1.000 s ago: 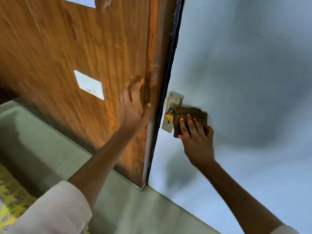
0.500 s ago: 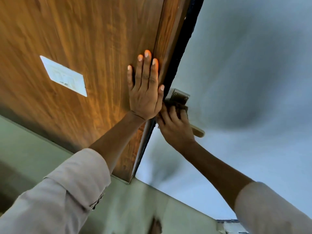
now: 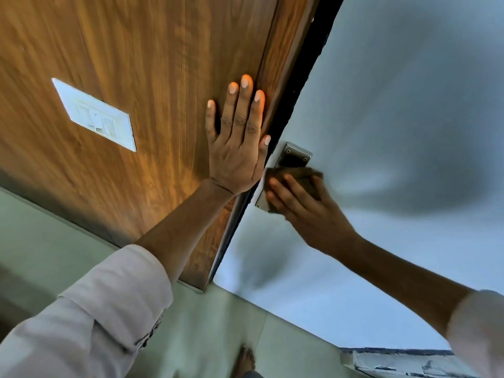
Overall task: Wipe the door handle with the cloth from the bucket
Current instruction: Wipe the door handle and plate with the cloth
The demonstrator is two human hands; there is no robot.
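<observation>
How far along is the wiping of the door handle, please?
Done: the cloth is out of the bucket and in the right hand. In hand: that hand presses the cloth over the handle plate, hiding the lever, while the left hand lies flat on the wooden door. Left: finishing the wipe; how clean the handle is cannot be told.

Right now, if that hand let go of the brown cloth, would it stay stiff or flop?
The crumpled brown cloth would probably flop: it bends around the right hand's fingers. It looks light, since they alone press it against the silver metal handle plate.
</observation>
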